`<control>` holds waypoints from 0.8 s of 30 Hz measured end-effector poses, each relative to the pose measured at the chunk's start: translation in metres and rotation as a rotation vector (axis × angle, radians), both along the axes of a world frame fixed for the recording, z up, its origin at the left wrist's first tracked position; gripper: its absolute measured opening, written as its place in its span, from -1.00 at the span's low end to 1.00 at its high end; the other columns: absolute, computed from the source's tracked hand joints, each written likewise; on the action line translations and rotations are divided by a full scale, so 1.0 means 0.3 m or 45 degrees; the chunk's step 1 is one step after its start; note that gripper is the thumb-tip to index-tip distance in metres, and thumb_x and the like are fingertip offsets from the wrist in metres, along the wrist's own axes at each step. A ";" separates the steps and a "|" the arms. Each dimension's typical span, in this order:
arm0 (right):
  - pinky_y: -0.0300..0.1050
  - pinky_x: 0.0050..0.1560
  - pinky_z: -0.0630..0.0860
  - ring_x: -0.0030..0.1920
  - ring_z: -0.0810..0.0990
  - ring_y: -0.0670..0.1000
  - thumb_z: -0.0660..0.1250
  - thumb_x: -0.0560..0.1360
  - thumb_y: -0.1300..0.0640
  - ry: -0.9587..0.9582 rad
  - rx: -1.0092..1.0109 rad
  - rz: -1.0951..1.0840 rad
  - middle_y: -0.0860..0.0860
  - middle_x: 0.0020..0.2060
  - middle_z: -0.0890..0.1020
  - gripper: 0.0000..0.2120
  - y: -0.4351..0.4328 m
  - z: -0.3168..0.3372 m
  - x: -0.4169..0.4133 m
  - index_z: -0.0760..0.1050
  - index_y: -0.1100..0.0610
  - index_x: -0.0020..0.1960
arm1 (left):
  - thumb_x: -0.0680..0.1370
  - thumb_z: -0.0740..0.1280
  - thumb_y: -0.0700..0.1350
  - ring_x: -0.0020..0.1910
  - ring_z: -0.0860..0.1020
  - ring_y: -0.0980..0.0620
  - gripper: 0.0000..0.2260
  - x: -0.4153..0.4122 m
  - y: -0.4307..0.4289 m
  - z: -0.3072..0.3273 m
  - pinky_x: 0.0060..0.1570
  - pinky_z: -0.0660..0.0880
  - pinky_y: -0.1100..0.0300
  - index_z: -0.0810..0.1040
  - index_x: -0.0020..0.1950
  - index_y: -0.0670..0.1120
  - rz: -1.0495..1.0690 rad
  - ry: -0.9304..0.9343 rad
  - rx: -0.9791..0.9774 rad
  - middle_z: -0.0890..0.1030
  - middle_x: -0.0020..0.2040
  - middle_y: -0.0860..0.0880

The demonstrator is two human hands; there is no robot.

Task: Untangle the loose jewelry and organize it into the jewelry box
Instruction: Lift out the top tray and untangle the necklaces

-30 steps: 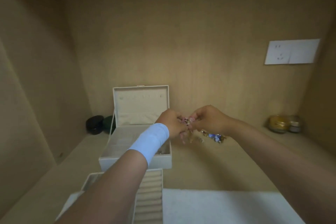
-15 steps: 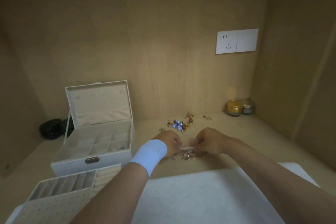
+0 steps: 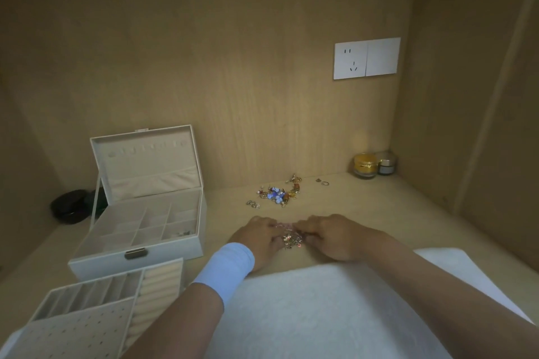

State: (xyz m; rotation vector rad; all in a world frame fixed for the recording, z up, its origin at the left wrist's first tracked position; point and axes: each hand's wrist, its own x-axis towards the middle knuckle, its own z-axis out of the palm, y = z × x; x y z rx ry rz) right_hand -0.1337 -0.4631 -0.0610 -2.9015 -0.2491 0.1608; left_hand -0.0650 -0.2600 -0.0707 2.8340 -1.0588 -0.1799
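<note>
"On the wooden shelf (image 3: 402, 213), right between my hands, sits the tangle (image 3: 291, 237) — small gold links and charms with red bits."

"And your grip?"

"Both hands lie knuckles-up on the shelf. My left hand (image 3: 262, 237), the one with the pale blue wristband (image 3: 230, 265), curls its fingertips onto the tangle's left edge. My right hand (image 3: 335, 237) pinches at the right edge, and the fingertips nearly meet over it."

"Any other jewelry out?"

"Farther back, well apart from my hands, there is a loose pile (image 3: 277, 195) of blue beads and gold pieces. A few silvery rings (image 3: 253, 204) lie just left of it and two small rings (image 3: 322, 181) off to its right."

"The box?"

"To my left the white jewelry box (image 3: 140, 253) stands with its lid (image 3: 145, 160) upright. Something small lies in its near-right compartment — I can't tell what. A separate tray (image 3: 96, 309) with ring rolls lies in front of it, nearer me. A white towel (image 3: 320, 315) lies under my forearms."
</note>
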 end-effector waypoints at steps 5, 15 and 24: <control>-0.02 0.54 0.10 0.59 0.08 0.05 0.07 0.69 0.01 -0.018 -0.063 0.013 0.01 0.60 0.16 -0.53 0.005 0.014 -0.007 0.14 -0.04 0.59 | 0.64 0.13 0.06 0.54 0.07 0.02 -0.53 -0.020 0.012 0.010 0.50 0.11 0.08 0.20 0.56 0.10 0.006 0.010 -0.093 0.15 0.58 0.08; 0.10 0.57 -0.20 0.60 -0.24 -0.04 -0.01 0.66 -0.22 0.245 -0.067 0.009 -0.08 0.61 -0.20 -0.36 0.085 0.011 -0.073 -0.26 -0.14 0.61 | 0.54 0.01 0.40 0.56 -0.27 0.06 -0.27 -0.068 0.058 -0.003 0.54 -0.12 0.02 -0.25 0.57 0.15 -0.028 0.122 0.210 -0.25 0.59 0.10; 0.07 0.58 -0.15 0.61 -0.19 0.00 0.02 0.66 -0.23 -0.040 0.033 0.086 -0.07 0.62 -0.15 -0.42 0.310 0.198 0.015 -0.06 -0.16 0.61 | 0.60 0.19 0.17 0.55 0.08 0.01 -0.42 -0.042 0.293 0.155 0.50 0.08 0.11 0.08 0.58 0.11 0.175 -0.117 -0.219 0.11 0.59 0.07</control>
